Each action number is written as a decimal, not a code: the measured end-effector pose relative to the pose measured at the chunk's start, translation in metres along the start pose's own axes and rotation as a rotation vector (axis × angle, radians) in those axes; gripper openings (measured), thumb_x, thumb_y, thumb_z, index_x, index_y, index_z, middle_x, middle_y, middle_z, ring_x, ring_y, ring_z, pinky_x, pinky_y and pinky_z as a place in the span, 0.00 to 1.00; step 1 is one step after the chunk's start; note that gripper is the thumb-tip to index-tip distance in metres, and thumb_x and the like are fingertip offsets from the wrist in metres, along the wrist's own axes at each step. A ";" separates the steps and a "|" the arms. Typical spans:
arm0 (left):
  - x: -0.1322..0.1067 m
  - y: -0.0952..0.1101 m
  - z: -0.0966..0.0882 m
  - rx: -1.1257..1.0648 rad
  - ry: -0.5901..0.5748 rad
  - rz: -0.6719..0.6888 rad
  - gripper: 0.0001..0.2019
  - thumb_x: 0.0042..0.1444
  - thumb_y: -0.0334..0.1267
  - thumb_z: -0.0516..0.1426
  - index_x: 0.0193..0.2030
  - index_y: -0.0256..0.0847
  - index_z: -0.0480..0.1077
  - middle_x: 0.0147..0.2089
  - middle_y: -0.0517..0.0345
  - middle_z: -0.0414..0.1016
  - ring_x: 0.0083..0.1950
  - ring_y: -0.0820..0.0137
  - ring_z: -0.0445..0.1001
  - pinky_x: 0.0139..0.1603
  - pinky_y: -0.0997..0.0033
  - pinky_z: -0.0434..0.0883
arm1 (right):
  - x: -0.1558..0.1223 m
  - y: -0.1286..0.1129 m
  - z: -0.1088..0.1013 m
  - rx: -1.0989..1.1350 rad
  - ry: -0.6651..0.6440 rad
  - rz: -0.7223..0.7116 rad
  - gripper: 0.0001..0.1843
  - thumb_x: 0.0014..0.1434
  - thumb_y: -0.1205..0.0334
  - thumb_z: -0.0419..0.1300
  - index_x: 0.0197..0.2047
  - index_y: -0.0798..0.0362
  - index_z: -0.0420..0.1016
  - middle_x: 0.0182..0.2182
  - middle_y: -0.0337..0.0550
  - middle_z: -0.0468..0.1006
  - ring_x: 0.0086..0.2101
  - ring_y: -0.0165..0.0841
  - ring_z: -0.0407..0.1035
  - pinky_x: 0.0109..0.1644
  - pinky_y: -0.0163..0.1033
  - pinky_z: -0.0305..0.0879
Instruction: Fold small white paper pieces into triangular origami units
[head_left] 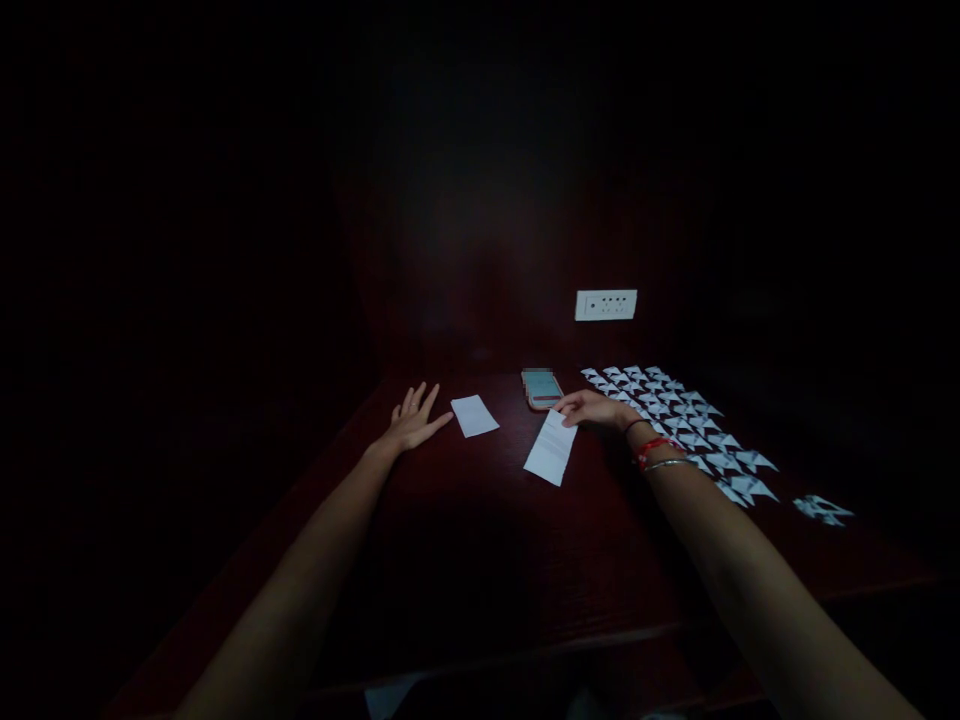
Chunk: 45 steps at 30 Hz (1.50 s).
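Observation:
My left hand (414,420) lies flat on the dark wooden table (465,540) with its fingers spread, just left of a small white paper sheet (474,415) and holding nothing. My right hand (594,408) rests with its fingertips on the top edge of a longer white paper strip (551,448); it seems to pinch or press that edge. Red and metal bangles (660,452) sit on the right wrist.
A phone (541,387) lies face up just beyond my right hand. Several folded paper shapes (679,420) lie in rows to the right, with one apart (823,508). A white wall socket (605,304) sits on the dark back wall. The surroundings are very dim.

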<state>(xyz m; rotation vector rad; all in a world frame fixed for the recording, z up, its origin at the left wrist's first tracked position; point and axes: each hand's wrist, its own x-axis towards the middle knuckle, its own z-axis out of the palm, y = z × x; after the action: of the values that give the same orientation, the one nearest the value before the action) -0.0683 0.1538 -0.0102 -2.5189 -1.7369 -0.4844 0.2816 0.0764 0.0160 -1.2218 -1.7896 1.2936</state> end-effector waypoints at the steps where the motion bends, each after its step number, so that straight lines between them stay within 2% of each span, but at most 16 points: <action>1: -0.004 0.002 -0.001 -0.009 0.016 0.011 0.33 0.51 0.59 0.38 0.60 0.47 0.33 0.63 0.56 0.30 0.61 0.56 0.30 0.54 0.50 0.45 | -0.002 -0.002 0.003 -0.028 0.019 -0.016 0.21 0.35 0.73 0.61 0.38 0.61 0.69 0.27 0.40 0.72 0.28 0.27 0.65 0.36 0.34 0.62; 5: -0.028 0.023 -0.006 -0.082 0.101 0.064 0.29 0.55 0.54 0.37 0.60 0.47 0.32 0.63 0.53 0.30 0.61 0.56 0.31 0.54 0.50 0.47 | -0.013 -0.009 0.021 -0.142 0.093 -0.070 0.28 0.37 0.74 0.59 0.46 0.56 0.65 0.37 0.41 0.70 0.33 0.29 0.64 0.40 0.35 0.60; 8: -0.055 0.057 -0.014 -0.129 0.175 0.235 0.27 0.56 0.50 0.40 0.60 0.47 0.36 0.62 0.53 0.31 0.61 0.58 0.33 0.54 0.53 0.48 | -0.021 -0.010 0.035 -0.535 0.224 -0.126 0.26 0.39 0.73 0.58 0.44 0.52 0.67 0.41 0.39 0.68 0.37 0.29 0.63 0.40 0.33 0.58; 11: -0.084 0.099 -0.022 -0.112 0.152 0.444 0.24 0.56 0.48 0.44 0.58 0.46 0.46 0.62 0.54 0.36 0.61 0.60 0.37 0.55 0.57 0.49 | -0.029 -0.007 0.045 -0.596 0.242 -0.088 0.16 0.40 0.72 0.57 0.37 0.55 0.70 0.33 0.40 0.71 0.32 0.29 0.64 0.36 0.33 0.58; 13: -0.100 0.121 -0.024 -0.097 0.091 0.569 0.21 0.56 0.46 0.44 0.55 0.45 0.52 0.60 0.55 0.44 0.60 0.63 0.43 0.55 0.61 0.50 | -0.035 -0.006 0.048 -0.612 0.254 -0.065 0.12 0.40 0.70 0.57 0.33 0.57 0.70 0.29 0.40 0.71 0.29 0.29 0.63 0.32 0.32 0.58; 15: -0.111 0.134 -0.025 -0.101 0.030 0.615 0.19 0.57 0.46 0.43 0.53 0.43 0.55 0.56 0.55 0.54 0.57 0.65 0.51 0.54 0.63 0.52 | -0.040 -0.005 0.048 -0.621 0.253 -0.048 0.12 0.39 0.68 0.59 0.32 0.57 0.70 0.28 0.40 0.70 0.28 0.28 0.63 0.31 0.32 0.57; 17: -0.117 0.136 -0.024 -0.116 -0.034 0.617 0.18 0.58 0.46 0.40 0.53 0.44 0.55 0.53 0.57 0.59 0.54 0.67 0.56 0.51 0.63 0.55 | -0.045 -0.005 0.045 -0.616 0.241 -0.031 0.17 0.38 0.66 0.61 0.36 0.57 0.69 0.28 0.40 0.70 0.27 0.28 0.63 0.30 0.31 0.58; 19: -0.119 0.133 -0.023 -0.127 -0.065 0.633 0.18 0.59 0.45 0.39 0.54 0.46 0.54 0.54 0.59 0.58 0.55 0.67 0.55 0.51 0.63 0.55 | -0.049 -0.007 0.041 -0.562 0.144 -0.003 0.23 0.37 0.63 0.62 0.39 0.58 0.68 0.28 0.40 0.70 0.27 0.27 0.63 0.30 0.31 0.59; 22: -0.117 0.127 -0.022 -0.129 -0.067 0.626 0.17 0.60 0.43 0.39 0.55 0.47 0.53 0.56 0.59 0.55 0.57 0.66 0.51 0.52 0.62 0.54 | -0.053 -0.012 0.040 -0.360 -0.120 0.031 0.18 0.38 0.60 0.62 0.35 0.59 0.70 0.27 0.40 0.71 0.28 0.28 0.64 0.32 0.32 0.60; 24: -0.115 0.125 -0.022 -0.120 -0.062 0.615 0.17 0.59 0.43 0.40 0.54 0.46 0.54 0.56 0.57 0.54 0.56 0.65 0.52 0.50 0.62 0.55 | -0.053 -0.015 0.043 -0.229 -0.156 0.012 0.18 0.40 0.60 0.61 0.35 0.60 0.69 0.28 0.41 0.71 0.29 0.28 0.64 0.34 0.33 0.61; 27: -0.113 0.126 -0.022 -0.118 -0.080 0.643 0.17 0.59 0.42 0.41 0.54 0.47 0.54 0.54 0.57 0.57 0.53 0.66 0.55 0.49 0.63 0.56 | -0.051 -0.019 0.053 -0.146 -0.105 0.005 0.20 0.41 0.62 0.61 0.39 0.59 0.68 0.29 0.41 0.70 0.28 0.26 0.64 0.33 0.32 0.61; 31: -0.111 0.126 -0.020 -0.141 -0.117 0.693 0.17 0.60 0.40 0.39 0.55 0.48 0.52 0.55 0.60 0.56 0.56 0.67 0.52 0.52 0.61 0.53 | -0.046 -0.019 0.066 -0.117 0.028 0.002 0.20 0.40 0.66 0.61 0.40 0.60 0.67 0.27 0.38 0.68 0.27 0.25 0.63 0.33 0.32 0.60; 36: -0.109 0.124 -0.014 -0.144 -0.133 0.684 0.17 0.59 0.41 0.40 0.56 0.48 0.51 0.57 0.61 0.53 0.58 0.66 0.49 0.54 0.59 0.51 | -0.039 -0.010 0.074 -0.199 0.216 0.007 0.30 0.38 0.71 0.61 0.48 0.59 0.61 0.24 0.36 0.67 0.26 0.25 0.63 0.32 0.32 0.61; 41: -0.108 0.125 -0.013 -0.145 -0.105 0.677 0.17 0.59 0.40 0.42 0.55 0.47 0.53 0.55 0.59 0.54 0.57 0.66 0.49 0.54 0.61 0.52 | -0.040 -0.011 0.081 -0.487 0.315 -0.129 0.14 0.40 0.73 0.58 0.35 0.56 0.70 0.25 0.37 0.70 0.25 0.25 0.63 0.29 0.29 0.59; 45: -0.108 0.126 -0.013 -0.159 -0.088 0.660 0.17 0.58 0.40 0.43 0.54 0.45 0.53 0.54 0.57 0.55 0.56 0.66 0.51 0.54 0.62 0.53 | -0.045 -0.020 0.083 -0.652 0.315 -0.311 0.10 0.44 0.74 0.55 0.32 0.56 0.71 0.25 0.38 0.71 0.25 0.25 0.63 0.31 0.30 0.58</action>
<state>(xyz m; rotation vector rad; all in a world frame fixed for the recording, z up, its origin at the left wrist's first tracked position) 0.0100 0.0070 -0.0107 -3.0340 -0.8053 -0.4719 0.2208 0.0016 0.0086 -1.3066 -2.1161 0.3155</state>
